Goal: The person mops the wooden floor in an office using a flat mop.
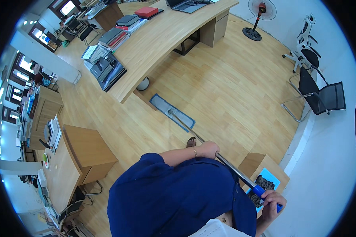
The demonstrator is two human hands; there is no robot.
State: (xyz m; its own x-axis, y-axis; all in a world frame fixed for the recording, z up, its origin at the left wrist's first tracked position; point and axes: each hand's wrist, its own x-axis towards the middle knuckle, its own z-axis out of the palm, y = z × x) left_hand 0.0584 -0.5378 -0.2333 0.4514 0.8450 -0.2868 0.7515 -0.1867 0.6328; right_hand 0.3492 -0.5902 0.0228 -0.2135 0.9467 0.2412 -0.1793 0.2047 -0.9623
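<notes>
While both hands grip the one long handle, the scene reads as follows.

Left hand: the left hand (207, 149) is closed around the metal shaft of the flat mop (172, 112), fingers wrapped fully over the pole about midway along it; a thin bracelet sits at the wrist.

Right hand: the right hand (272, 199) is clenched on the blue grip (261, 191) at the pole's upper end, fingers curled tight round it.

Mop head: the grey pad with blue edging lies flat on the wooden floor (233, 91), well beyond the left fingers, close by the corner of the long curved desk (162, 47).

Foot: a sandalled foot (191, 141) shows just beside the left fingers, on the floor next to the pole.

Below the right fingers: a low wooden cabinet (261, 164) with a blue sheet and a dark patterned item on top.

Further off: two black office chairs (320, 96) stand by the white wall, far from either hand, and a standing fan (259, 17) is past the desk's end.
</notes>
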